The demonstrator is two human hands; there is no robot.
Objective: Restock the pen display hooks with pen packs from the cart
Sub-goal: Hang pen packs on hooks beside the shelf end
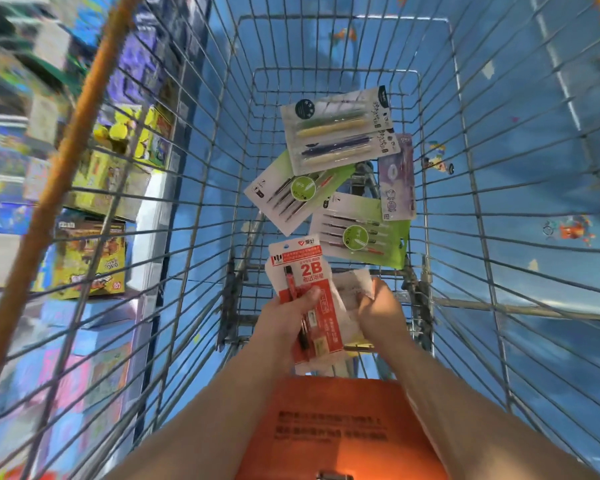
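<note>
I look down into a wire shopping cart [440,209]. My left hand [286,317] grips a red and white "2B" pen pack [309,271], thumb across its front, low in the basket. My right hand [381,308] curls round a white pack [352,289] just behind the red one. Further in, on the cart floor, lie two green pen packs [293,194] [361,230], a white pack with yellow and dark blue pens [340,128] and a purple pack [397,178]. No display hooks are in view.
An orange child-seat flap [336,431] fills the near end of the cart under my forearms. Shelves with coloured boxes [90,258] stand outside the cart's left wall, blurred. The floor seen through the wires is blue.
</note>
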